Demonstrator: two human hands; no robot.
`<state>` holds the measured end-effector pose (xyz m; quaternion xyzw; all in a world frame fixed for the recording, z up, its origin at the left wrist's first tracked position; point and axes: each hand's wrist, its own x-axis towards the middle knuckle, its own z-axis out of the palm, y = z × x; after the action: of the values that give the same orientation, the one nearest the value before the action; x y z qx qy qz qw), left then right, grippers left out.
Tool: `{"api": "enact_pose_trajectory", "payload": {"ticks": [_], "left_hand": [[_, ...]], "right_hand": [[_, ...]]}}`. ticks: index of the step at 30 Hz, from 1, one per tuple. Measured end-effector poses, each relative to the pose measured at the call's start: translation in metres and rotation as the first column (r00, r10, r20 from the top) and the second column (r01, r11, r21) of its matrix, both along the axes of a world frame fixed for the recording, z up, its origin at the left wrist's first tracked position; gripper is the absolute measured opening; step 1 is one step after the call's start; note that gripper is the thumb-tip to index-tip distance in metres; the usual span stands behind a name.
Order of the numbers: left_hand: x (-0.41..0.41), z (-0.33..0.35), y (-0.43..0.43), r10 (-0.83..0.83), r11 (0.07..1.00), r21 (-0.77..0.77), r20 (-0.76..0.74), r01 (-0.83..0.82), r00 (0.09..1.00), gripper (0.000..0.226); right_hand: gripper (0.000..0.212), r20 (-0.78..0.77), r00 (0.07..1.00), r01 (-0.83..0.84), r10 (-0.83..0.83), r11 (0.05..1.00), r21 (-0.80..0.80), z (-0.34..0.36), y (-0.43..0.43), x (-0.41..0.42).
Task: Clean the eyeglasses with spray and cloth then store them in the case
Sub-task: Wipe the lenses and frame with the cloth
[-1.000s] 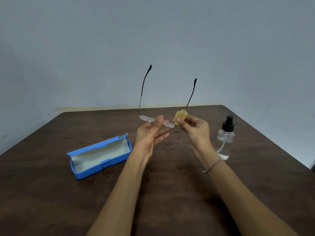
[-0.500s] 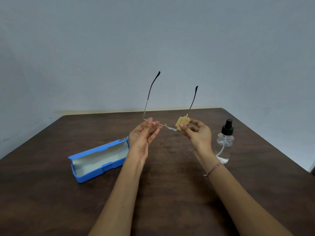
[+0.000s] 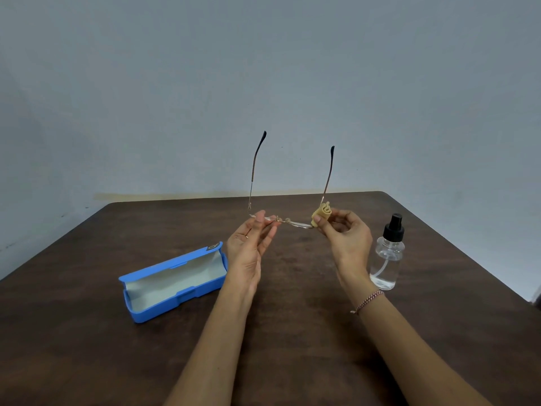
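Two slim temple arms with dark tips are seen pointing upward from the thin gold-wire eyeglasses (image 3: 285,220), which are held open in the air above the table, with the lenses turned almost edge-on to the camera. One lens end is pinched between the thumb and fingertips of the left hand (image 3: 248,244). The other lens is wrapped in a small folded tan cloth (image 3: 322,213), which is clamped onto it by the thumb and curled fingers of the right hand (image 3: 345,238) (a braided bracelet (image 3: 367,301) is worn on that wrist).

A clear plastic spray bottle with a black pump top (image 3: 386,259) is stood upright on the table just beside the right wrist, untouched. A blue hard-shell case with a pale lining (image 3: 164,307) is laid open on the dark brown wooden table (image 3: 87,332), just left of the left forearm, and nothing is seen inside it.

Wiping is judged to be the step in hand. Whether the lenses are wet cannot be told, though spraying is taken to be finished, since the bottle is set down. The second lens may need wiping, the temples are not yet folded, and the eyeglasses are yet to be laid in the case and shut in.
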<state>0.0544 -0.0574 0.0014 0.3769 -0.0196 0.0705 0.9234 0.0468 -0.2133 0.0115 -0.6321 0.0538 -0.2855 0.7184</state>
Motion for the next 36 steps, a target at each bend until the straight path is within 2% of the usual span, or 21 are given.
{"api": "enact_pose_trajectory", "payload": {"ticks": [5, 7, 11, 14, 18, 23, 27, 31, 36], "left_hand": [[0.004, -0.004, -0.001, 0.016, 0.999, -0.034, 0.043, -0.015, 0.999, 0.039], [0.005, -0.006, -0.003, 0.019, 1.000, -0.015, 0.075, -0.018, 0.997, 0.032], [0.004, -0.007, -0.008, 0.015, 0.998, 0.064, 0.122, -0.023, 0.992, 0.030], [0.003, -0.007, -0.010, 0.012, 0.995, 0.095, 0.140, -0.026, 0.990, 0.036], [0.004, -0.009, -0.008, 0.033, 0.989, 0.138, 0.117, -0.049, 0.993, 0.048], [0.009, -0.012, -0.006, 0.045, 0.981, 0.183, 0.102, -0.063, 0.994, 0.050], [0.010, -0.013, -0.004, 0.034, 0.956, 0.290, 0.069, -0.053, 0.997, 0.057], [0.011, -0.016, -0.003, 0.057, 0.912, 0.405, 0.028, -0.063, 0.998, 0.038], [0.010, -0.017, -0.001, 0.069, 0.877, 0.475, 0.023, -0.072, 0.997, 0.036]], "right_hand": [[0.024, 0.170, 0.983, -0.102, 0.072, 0.980, 0.171, 0.016, -0.003, -0.008], [0.023, 0.197, 0.968, -0.194, 0.154, 0.960, 0.202, 0.023, 0.000, -0.008], [0.022, 0.078, 0.916, -0.402, 0.394, 0.902, 0.159, 0.038, 0.015, 0.001], [0.028, -0.033, 0.866, -0.487, 0.498, 0.858, 0.164, 0.053, 0.021, 0.013], [0.032, -0.081, 0.795, -0.582, 0.602, 0.793, 0.180, 0.060, 0.032, 0.024], [0.025, -0.111, 0.776, -0.616, 0.620, 0.784, 0.072, 0.049, 0.040, 0.025], [0.023, -0.092, 0.794, -0.605, 0.602, 0.796, -0.020, 0.040, 0.038, 0.026], [0.022, -0.098, 0.824, -0.566, 0.558, 0.820, -0.088, 0.033, 0.039, 0.025], [0.027, -0.080, 0.844, -0.537, 0.531, 0.838, -0.100, 0.029, 0.043, 0.023]]}}
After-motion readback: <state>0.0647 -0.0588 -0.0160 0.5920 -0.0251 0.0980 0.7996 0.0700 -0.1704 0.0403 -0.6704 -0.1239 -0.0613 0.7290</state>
